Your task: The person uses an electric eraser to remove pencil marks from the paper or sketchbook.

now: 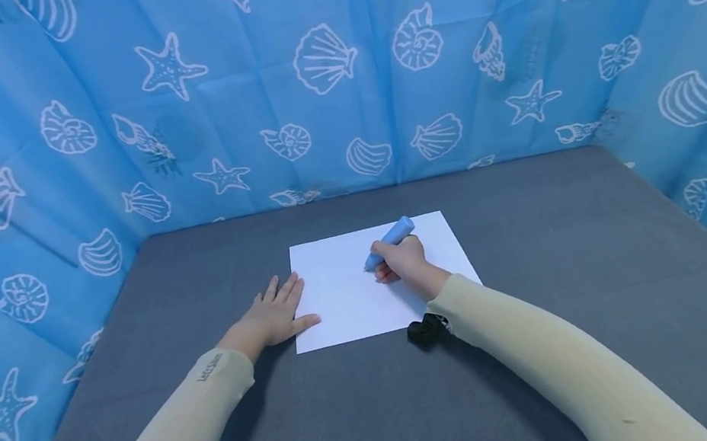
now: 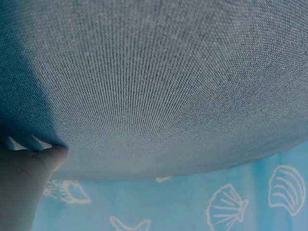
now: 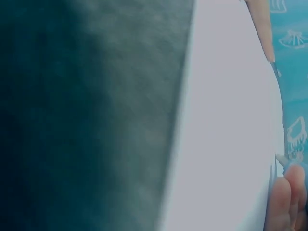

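A white sheet of paper (image 1: 337,292) lies on the grey table. My left hand (image 1: 275,316) rests at its left edge with the fingers spread and the thumb over the paper. Only part of that hand shows at the lower left of the left wrist view. With my right hand (image 1: 410,261) I grip a thick blue pen (image 1: 400,228), slanted so that its narrow tip points down and left at the middle of the sheet. In the right wrist view the pen tip (image 3: 282,160) is close to the paper; whether it touches cannot be told. No marks are visible on the sheet.
Grey cloth covers the table (image 1: 357,420). A blue curtain (image 1: 377,109) with white shells and starfish hangs behind and along both sides. A small black object (image 1: 423,333) sits under my right wrist, by the paper's near edge.
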Action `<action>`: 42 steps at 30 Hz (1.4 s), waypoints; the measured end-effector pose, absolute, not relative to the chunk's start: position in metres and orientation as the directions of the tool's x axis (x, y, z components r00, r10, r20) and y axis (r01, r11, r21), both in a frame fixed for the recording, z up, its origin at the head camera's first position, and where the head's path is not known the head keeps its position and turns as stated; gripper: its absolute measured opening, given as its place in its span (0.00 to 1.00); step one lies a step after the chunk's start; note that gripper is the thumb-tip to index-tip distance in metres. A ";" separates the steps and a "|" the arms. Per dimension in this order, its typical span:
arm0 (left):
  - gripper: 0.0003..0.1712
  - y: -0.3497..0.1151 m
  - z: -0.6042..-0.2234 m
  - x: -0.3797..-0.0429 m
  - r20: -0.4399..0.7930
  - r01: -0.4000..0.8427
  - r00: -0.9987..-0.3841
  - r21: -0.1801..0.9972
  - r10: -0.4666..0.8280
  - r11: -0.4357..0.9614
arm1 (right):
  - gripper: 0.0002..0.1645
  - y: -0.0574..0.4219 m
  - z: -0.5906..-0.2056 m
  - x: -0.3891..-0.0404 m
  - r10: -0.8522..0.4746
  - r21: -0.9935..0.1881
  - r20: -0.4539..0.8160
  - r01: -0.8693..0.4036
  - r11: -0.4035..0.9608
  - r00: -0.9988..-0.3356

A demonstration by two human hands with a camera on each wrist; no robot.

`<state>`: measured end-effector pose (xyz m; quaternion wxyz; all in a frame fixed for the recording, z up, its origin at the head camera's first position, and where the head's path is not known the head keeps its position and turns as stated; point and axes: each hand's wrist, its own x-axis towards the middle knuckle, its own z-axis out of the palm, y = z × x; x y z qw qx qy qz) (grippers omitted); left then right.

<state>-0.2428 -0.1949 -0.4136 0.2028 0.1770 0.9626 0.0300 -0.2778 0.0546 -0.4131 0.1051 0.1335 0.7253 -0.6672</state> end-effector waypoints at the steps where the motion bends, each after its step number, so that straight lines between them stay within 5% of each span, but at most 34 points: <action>1: 0.51 -0.195 -0.413 -0.242 -0.376 0.329 -0.856 0.130 0.353 0.935 | 0.13 0.053 -0.413 -0.278 0.053 -0.938 -0.334 0.338 0.074 -0.941; 42: 0.52 -0.195 -0.411 -0.242 -0.412 0.310 -0.849 0.117 0.330 0.943 | 0.12 0.017 -0.416 -0.277 0.011 -0.953 -0.288 0.287 0.094 -0.958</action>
